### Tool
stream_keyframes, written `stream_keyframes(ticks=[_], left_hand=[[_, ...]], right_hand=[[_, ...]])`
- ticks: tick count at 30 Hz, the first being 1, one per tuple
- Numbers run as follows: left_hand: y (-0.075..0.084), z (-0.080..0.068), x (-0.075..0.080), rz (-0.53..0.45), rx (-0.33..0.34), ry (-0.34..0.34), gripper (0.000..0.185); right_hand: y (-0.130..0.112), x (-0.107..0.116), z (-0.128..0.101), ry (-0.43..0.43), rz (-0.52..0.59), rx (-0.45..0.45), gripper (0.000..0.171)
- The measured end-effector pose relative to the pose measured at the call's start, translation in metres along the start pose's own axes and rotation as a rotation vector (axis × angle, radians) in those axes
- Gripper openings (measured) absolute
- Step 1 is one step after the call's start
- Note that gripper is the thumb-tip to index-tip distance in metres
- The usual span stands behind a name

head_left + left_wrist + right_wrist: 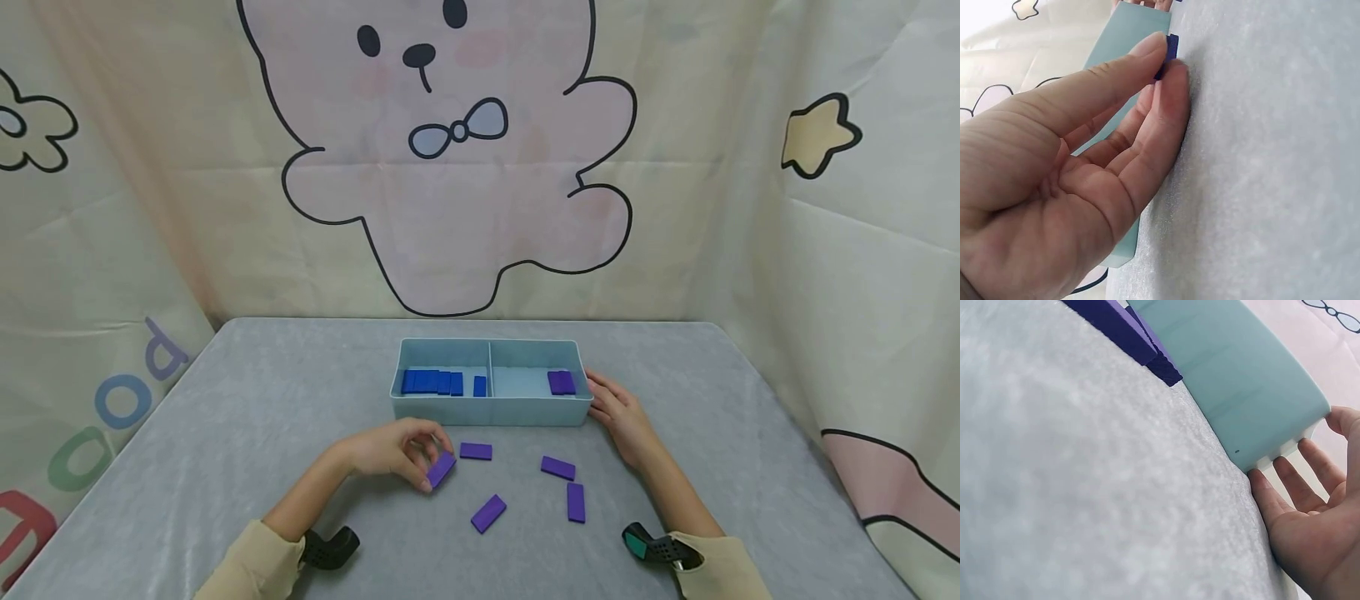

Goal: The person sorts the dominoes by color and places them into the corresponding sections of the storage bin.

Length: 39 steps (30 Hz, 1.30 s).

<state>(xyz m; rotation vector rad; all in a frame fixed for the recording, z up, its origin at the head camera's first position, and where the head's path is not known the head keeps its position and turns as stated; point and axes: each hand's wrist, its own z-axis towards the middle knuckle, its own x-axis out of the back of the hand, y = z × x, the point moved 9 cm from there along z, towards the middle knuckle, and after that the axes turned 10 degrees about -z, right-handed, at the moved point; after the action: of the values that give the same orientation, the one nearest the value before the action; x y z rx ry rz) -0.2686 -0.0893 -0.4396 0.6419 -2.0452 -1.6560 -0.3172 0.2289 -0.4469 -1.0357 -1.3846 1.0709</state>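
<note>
My left hand (392, 452) pinches a small flat purple block (442, 471) between thumb and fingertips, just in front of a light blue two-part box (480, 411). In the left wrist view only a dark edge of the pinched block (1171, 50) shows past the thumb. At the box's right end, my right hand (622, 421) rests its extended fingertips against the end wall, as the right wrist view shows with the fingers (1294, 481) spread along it. Inside the box, several blue blocks (423, 382) lie in the left compartment and purple blocks (561, 382) at the right end of the other.
Loose purple blocks lie on the grey cloth-covered table (300, 375): one by the box front (476, 451), one nearer the front (489, 513), and a close pair of blocks (558, 467) to the right. A printed curtain (675, 233) hangs behind the table.
</note>
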Motion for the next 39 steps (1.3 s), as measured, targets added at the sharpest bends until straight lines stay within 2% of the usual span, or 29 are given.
stream_keyframes(ticks=[15,27,39], left_hand=[[0.009,-0.001,0.008,0.022,-0.05,0.103,0.045],[0.019,-0.001,0.01,0.022,-0.078,0.134,0.046],[0.035,0.002,0.011,0.085,-0.101,0.172,0.043]], right_hand=[[0.0,0.0,0.001,0.006,0.014,-0.003,0.056],[0.0,0.0,-0.001,0.016,0.005,-0.003,0.056],[-0.001,0.001,0.0,0.01,0.005,0.003,0.055]])
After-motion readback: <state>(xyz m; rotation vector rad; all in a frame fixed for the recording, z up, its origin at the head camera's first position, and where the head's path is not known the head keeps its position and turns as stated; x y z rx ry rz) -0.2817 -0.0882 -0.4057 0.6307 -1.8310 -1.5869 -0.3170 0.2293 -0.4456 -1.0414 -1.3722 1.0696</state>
